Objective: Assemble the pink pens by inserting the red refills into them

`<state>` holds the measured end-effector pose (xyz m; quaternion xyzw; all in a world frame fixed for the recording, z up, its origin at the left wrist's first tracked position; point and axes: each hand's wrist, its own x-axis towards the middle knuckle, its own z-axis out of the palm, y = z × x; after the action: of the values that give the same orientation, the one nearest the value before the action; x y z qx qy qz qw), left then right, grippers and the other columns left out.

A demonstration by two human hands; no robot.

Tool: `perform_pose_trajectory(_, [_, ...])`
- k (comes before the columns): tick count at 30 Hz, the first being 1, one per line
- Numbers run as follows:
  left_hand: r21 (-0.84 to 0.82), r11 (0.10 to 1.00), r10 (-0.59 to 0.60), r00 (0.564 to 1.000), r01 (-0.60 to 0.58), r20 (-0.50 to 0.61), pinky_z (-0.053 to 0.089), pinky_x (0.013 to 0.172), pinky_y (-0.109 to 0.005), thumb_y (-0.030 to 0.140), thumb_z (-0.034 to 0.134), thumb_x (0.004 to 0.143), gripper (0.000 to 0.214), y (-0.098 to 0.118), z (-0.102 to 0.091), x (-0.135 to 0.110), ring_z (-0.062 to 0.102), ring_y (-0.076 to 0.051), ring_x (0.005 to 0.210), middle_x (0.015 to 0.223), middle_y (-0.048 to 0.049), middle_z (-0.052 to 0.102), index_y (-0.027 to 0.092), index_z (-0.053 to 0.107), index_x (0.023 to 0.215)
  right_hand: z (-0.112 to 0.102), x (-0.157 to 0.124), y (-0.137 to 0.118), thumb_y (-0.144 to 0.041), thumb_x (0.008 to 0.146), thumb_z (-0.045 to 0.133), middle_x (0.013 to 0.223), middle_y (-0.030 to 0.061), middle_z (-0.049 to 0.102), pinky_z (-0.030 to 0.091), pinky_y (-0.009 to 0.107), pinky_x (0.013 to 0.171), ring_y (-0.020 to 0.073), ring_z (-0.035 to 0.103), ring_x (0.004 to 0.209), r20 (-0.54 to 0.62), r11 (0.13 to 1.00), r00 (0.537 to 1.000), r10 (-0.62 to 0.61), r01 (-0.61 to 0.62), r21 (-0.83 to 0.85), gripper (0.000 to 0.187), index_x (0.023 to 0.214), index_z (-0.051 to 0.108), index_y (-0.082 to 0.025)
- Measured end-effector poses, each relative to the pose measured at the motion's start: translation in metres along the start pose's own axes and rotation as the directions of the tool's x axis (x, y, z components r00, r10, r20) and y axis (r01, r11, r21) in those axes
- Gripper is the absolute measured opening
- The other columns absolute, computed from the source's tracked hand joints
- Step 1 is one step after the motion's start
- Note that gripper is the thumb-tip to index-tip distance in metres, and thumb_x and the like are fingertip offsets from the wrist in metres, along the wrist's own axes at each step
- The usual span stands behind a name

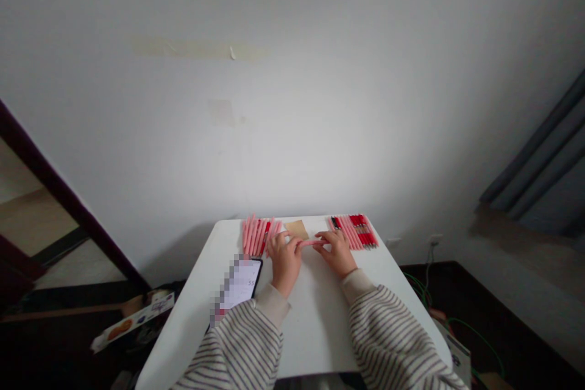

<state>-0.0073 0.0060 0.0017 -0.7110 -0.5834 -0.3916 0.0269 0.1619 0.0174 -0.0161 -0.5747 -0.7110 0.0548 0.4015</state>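
Observation:
A pink pen [312,243] lies crosswise between my two hands over the white table [315,323]. My left hand [284,256] pinches its left end with curled fingers. My right hand [337,251] grips its right end. A row of pink pens [258,235] lies at the far left of the table, just beyond my left hand. Another row of pink and red pens [354,231] lies at the far right, beside my right hand. A small tan piece of card [297,229] sits between the two rows.
A phone [240,287] with a lit screen lies on the table by my left forearm. The table stands against a white wall. A flat printed box [132,320] lies on the dark floor at the left. Green cables [425,295] and a wall socket [436,238] are at the right.

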Motion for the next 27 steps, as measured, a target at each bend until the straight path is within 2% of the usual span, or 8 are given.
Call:
perform_pose_trajectory(6, [-0.016,1.000,-0.007,1.000,0.007,0.001,0.027,0.104,-0.053,0.036,0.056,0.083,0.019,-0.0014,0.0028,0.0004,0.048,-0.025,0.106,0.105,-0.0061,0.060,0.027,0.072,0.083,-0.0030,0.0006,-0.0024,-0.033,0.082,0.062,0.090,0.0036,0.066,0.032,0.036,0.087,0.0225,0.049,0.098,0.003,1.000,1.000,0.001,-0.001,-0.030,0.012,0.088,0.069,-0.025])
perform_pose_trajectory(18, [-0.038,0.999,-0.004,1.000,0.004,0.009,0.028,0.104,-0.052,0.037,0.056,0.083,0.018,-0.0046,0.0056,0.0004,0.049,-0.024,0.106,0.105,-0.0058,0.060,0.027,0.071,0.086,-0.0012,0.0003,-0.0013,-0.040,0.089,0.053,0.083,0.0038,0.066,0.031,0.037,0.085,0.0224,0.046,0.096,0.033,0.997,0.999,0.013,-0.010,-0.075,0.024,0.085,0.072,-0.027])
perform_pose_trajectory(24, [0.003,1.000,-0.022,1.000,0.022,0.008,0.027,0.104,-0.054,0.035,0.054,0.084,0.019,-0.0024,0.0043,-0.0002,0.048,-0.025,0.106,0.105,-0.0066,0.061,0.025,0.071,0.082,0.0006,0.0003,0.0019,-0.042,0.084,0.061,0.091,0.0037,0.067,0.031,0.037,0.089,0.0231,0.047,0.098,0.006,1.000,1.000,0.007,-0.006,-0.014,0.023,0.100,0.069,-0.028])
perform_pose_trajectory(27, [0.012,1.000,-0.028,1.000,0.027,0.014,0.028,0.103,-0.054,0.032,0.054,0.084,0.018,-0.0012,0.0033,-0.0001,0.049,-0.026,0.106,0.105,-0.0067,0.061,0.025,0.071,0.082,-0.0004,0.0005,0.0016,-0.037,0.082,0.063,0.091,0.0026,0.067,0.031,0.036,0.089,0.0234,0.047,0.100,-0.010,1.000,1.000,-0.006,0.006,-0.019,0.017,0.095,0.069,-0.028])
